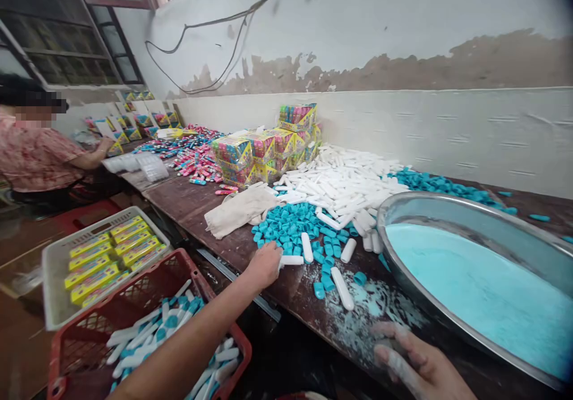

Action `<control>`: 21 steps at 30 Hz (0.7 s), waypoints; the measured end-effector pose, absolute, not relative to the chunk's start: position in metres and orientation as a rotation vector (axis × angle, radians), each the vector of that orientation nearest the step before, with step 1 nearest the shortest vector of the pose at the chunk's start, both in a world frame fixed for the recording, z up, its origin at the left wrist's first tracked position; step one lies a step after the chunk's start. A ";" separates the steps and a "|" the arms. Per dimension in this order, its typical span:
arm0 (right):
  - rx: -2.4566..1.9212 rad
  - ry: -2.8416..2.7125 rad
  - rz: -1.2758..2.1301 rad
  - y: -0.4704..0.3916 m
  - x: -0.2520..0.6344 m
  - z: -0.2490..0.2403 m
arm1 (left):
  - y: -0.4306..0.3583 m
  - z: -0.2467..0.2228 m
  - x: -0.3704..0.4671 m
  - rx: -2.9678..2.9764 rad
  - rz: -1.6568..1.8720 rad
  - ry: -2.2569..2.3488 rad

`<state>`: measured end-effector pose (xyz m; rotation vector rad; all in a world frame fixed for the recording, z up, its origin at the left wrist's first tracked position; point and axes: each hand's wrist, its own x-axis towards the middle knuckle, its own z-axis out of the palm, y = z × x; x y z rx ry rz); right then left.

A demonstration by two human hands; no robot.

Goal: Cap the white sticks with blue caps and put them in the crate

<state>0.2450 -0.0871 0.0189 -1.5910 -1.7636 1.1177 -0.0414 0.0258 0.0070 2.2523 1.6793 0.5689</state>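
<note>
My left hand is closed at the table's front edge, and a white plastic tube sticks out from its fingers. Just beyond it is a pile of blue caps, with a few loose white tubes lying among them. My right hand, dusted with powder, is low at the right with its fingers apart and nothing in them. It is near the steel basin, which holds pale blue powder. Spilled powder covers the tabletop between the hands.
White tubes are heaped behind the caps, beside a cloth glove and stacked display boxes. Below the table edge stand a red crate of capped tubes and a white crate of yellow boxes. Another person sits at left.
</note>
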 end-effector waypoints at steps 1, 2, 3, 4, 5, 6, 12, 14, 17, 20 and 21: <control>-1.597 -1.771 1.095 -0.087 0.241 0.019 | 0.026 0.004 -0.043 2.230 0.570 1.675; -1.596 -1.783 1.072 -0.086 0.237 0.019 | 0.025 0.002 -0.044 2.206 0.572 1.663; -1.587 -1.799 1.050 -0.084 0.233 0.019 | 0.023 0.002 -0.045 2.180 0.576 1.651; -1.570 -1.815 1.029 -0.081 0.228 0.020 | 0.020 0.003 -0.044 2.162 0.574 1.642; -1.549 -1.822 1.005 -0.077 0.222 0.020 | 0.014 0.004 -0.041 2.124 0.582 1.619; -1.523 -1.819 0.982 -0.074 0.217 0.021 | 0.008 0.006 -0.035 2.044 0.610 1.568; -1.362 -1.720 0.818 -0.059 0.191 0.023 | -0.039 0.008 0.024 1.280 0.808 0.921; -1.336 -1.675 0.757 -0.060 0.189 0.024 | -0.046 0.007 0.041 1.278 0.814 0.863; -1.318 -1.618 0.714 -0.065 0.193 0.028 | -0.048 0.009 0.057 1.398 0.787 0.874; -1.277 -1.625 0.734 -0.074 0.209 0.043 | -0.046 0.009 0.060 1.584 0.767 0.922; -1.272 -1.636 0.730 -0.077 0.219 0.051 | -0.045 0.008 0.057 1.647 0.774 0.952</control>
